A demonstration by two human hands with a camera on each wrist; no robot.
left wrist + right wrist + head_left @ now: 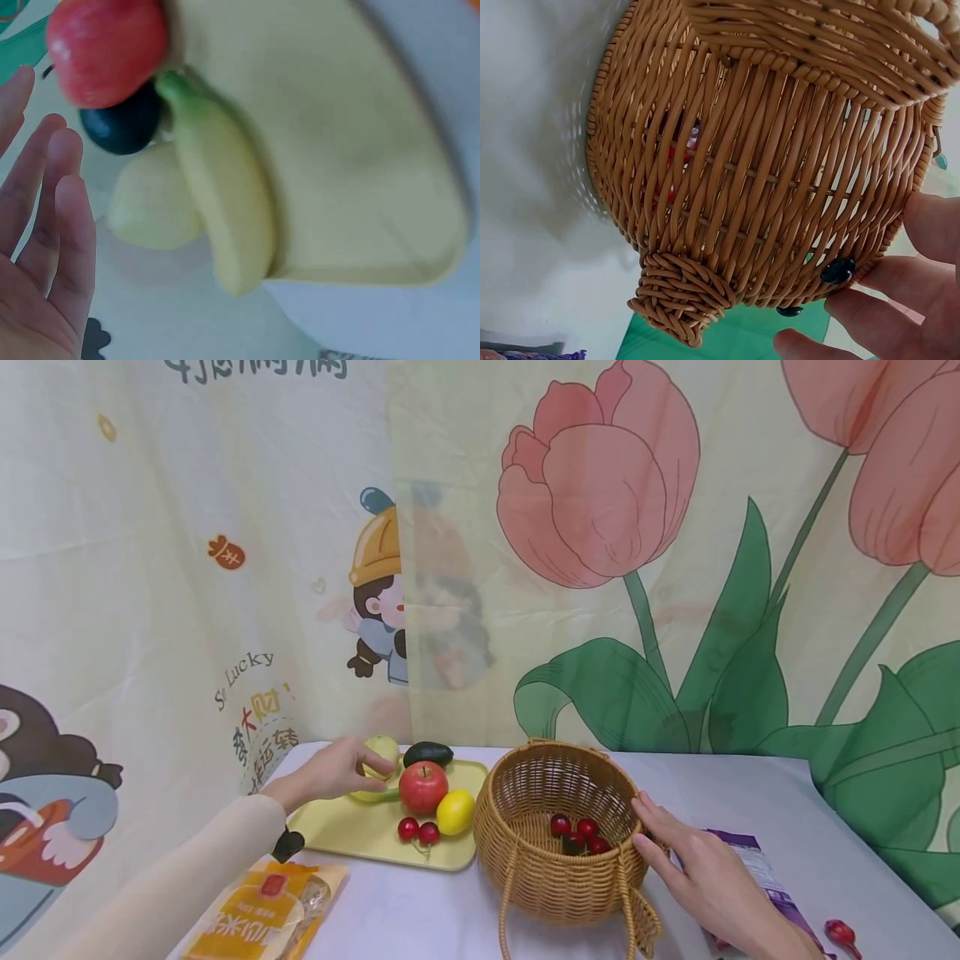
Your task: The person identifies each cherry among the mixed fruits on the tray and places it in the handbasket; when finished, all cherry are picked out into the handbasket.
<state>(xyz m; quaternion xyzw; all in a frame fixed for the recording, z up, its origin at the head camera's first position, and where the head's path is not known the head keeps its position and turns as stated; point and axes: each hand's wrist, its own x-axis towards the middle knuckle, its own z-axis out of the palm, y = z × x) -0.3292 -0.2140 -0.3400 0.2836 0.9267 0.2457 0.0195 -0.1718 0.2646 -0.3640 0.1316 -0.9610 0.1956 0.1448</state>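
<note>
My left hand (341, 770) reaches over the yellow tray (360, 842), fingers spread around the air above a pale yellow-green pear (384, 748) and a banana (225, 187). In the left wrist view its fingers hold nothing and stand apart from the fruit. A red apple (423, 787), a yellow lemon (455, 812), a dark avocado-like fruit (428, 754) and two cherries (417, 832) also lie on the tray. My right hand (701, 868) rests its fairly straight fingers against the rim and side of a wicker basket (558, 881). Several dark red cherries (587, 828) lie inside.
An orange food bag (262, 910) lies at the front left of the white table (420, 918). A purple package (765, 877) and a small dried red bud (840, 932) lie to the right. A printed curtain (450, 568) hangs behind.
</note>
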